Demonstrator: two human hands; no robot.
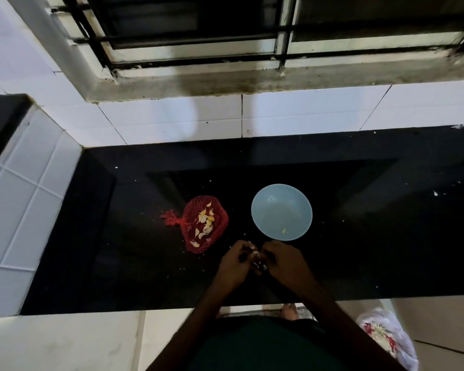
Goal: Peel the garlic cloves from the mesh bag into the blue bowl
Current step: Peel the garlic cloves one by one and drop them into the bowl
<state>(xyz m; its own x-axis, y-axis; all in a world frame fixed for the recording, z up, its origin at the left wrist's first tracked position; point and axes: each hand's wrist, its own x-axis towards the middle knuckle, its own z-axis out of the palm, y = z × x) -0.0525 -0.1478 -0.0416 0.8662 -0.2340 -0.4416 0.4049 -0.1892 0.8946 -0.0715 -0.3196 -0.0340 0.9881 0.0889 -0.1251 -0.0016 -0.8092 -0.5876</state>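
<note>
A garlic clove (256,254) is pinched between left hand (233,262) and right hand (284,259), largely hidden by curled fingers. One peeled clove (284,231) is seen in the blue bowl (273,207); others are held in the red mesh bag (192,212) beside it.

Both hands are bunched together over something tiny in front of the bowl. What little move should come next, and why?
Probably strip the skin off the garlic clove that the left hand and right hand pinch between them, so it can go into the blue bowl just beyond. That bowl holds only one pale piece, while the mesh bag holds many cloves.
</note>
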